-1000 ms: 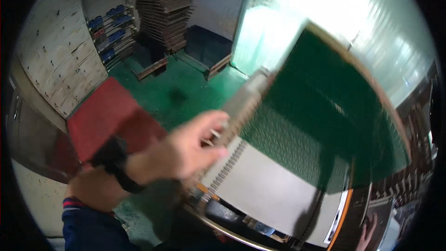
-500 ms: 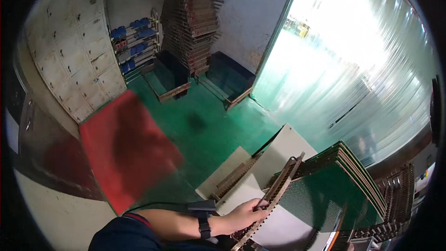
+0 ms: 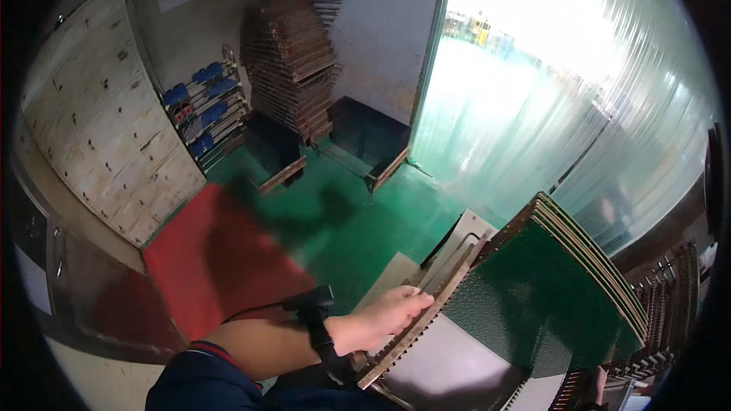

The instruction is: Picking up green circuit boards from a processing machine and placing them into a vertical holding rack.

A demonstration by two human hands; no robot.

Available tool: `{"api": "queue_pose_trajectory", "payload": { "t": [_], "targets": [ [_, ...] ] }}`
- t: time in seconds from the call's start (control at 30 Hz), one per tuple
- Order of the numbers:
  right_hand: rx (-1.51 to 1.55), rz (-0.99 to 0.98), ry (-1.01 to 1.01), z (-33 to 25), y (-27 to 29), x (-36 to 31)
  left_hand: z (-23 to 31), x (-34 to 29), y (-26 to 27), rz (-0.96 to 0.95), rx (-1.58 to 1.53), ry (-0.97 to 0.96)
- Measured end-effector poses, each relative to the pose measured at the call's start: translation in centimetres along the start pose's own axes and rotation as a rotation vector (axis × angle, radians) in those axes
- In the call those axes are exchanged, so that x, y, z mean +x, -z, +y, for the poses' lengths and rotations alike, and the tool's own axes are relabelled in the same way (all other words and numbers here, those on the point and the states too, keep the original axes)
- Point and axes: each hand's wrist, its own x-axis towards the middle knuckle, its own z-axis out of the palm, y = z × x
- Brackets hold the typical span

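Observation:
My left hand [image 3: 394, 310], with a black band and small device at its wrist, is closed round a long rusty rail of a toothed rack [image 3: 438, 306]. The rail slants from low centre up to the right, its teeth along the lower right side. Beside it lie several stacked green boards [image 3: 525, 297] with pale edges, and a white panel [image 3: 449, 361] shows below them. At the lower right edge a sliver of my right hand [image 3: 601, 385] shows by another toothed strip; its fingers are mostly hidden.
More rusty racks [image 3: 666, 297] stand at the right. A tall rack stack [image 3: 289, 61] rises by the far wall, with dark bins [image 3: 371, 131] at its foot. White lockers [image 3: 99, 129], a shelf of blue items [image 3: 205, 106], a red mat [image 3: 221, 259] and a clear strip curtain [image 3: 525, 106] surround the green floor.
The view has shifted. The held rail and my left hand have moved up a little, the green boards stand higher in view, and a sliver of my right hand has appeared.

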Motion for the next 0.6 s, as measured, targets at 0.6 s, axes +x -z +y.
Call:
{"api": "queue_pose_trajectory", "payload": {
  "t": [0.6],
  "targets": [
    [-0.908, -0.211, 0.457, -11.6, -32.5, -27.6, 20.8, -5.8, 35.6, 0.101, 0.3, -0.099]
  ]
}}
